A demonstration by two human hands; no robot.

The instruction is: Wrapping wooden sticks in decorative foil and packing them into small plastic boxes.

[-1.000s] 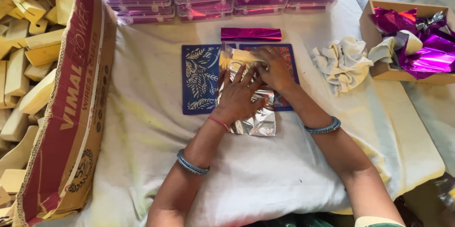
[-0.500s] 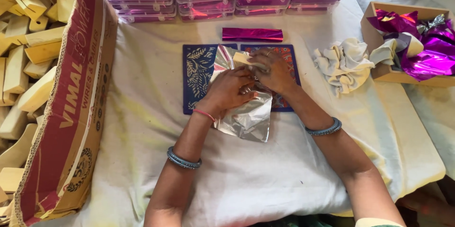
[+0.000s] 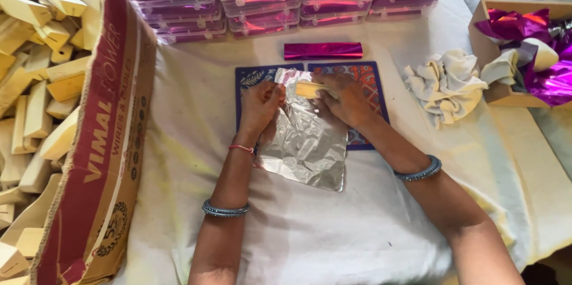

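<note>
Tabletop white-clothed, bare along near edge | cardboard box at left edge | left hand, right hand pinch foil sheet around yellow bar

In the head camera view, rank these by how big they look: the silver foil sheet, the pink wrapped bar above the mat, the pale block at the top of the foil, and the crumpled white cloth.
1. Silver foil sheet
2. Crumpled white cloth
3. Pink foil-wrapped bar
4. Pale yellow block, partly hidden by the right hand

both forearms extended forward; left hand and right hand palms down, fingers curled.
</note>
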